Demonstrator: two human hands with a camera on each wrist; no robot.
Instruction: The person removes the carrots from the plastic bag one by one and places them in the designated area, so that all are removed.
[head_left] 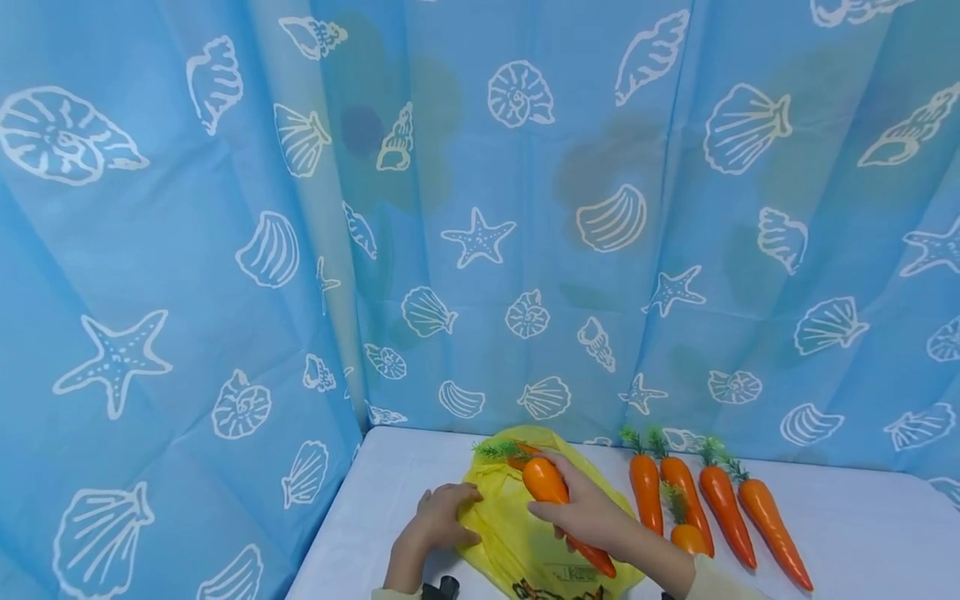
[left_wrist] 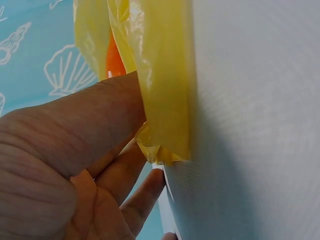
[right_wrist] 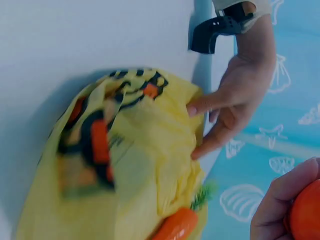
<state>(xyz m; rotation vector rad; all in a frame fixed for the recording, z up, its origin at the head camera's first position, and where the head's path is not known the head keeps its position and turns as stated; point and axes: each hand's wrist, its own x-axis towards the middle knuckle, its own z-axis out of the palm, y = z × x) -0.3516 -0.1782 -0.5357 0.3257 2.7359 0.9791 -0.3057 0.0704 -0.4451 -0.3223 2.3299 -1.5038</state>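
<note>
A yellow plastic bag [head_left: 501,521] with dark print lies on the white table in the head view. At its left edge my left hand [head_left: 441,518] holds the plastic between thumb and fingers; the thumb tip is hidden behind the plastic in the left wrist view [left_wrist: 75,130]. Above the bag my right hand [head_left: 588,507] grips an orange carrot [head_left: 546,481], its thick end toward the far left and its tip toward me. Another carrot [right_wrist: 177,224] with green leaves lies at the far part of the bag, partly covered by the right hand in the head view.
Several carrots with green tops, among them a long one [head_left: 776,523] and one partly cut off from sight [head_left: 688,540], lie right of the bag. A blue curtain [head_left: 480,358] with white shells hangs behind and left of the white table [head_left: 390,458].
</note>
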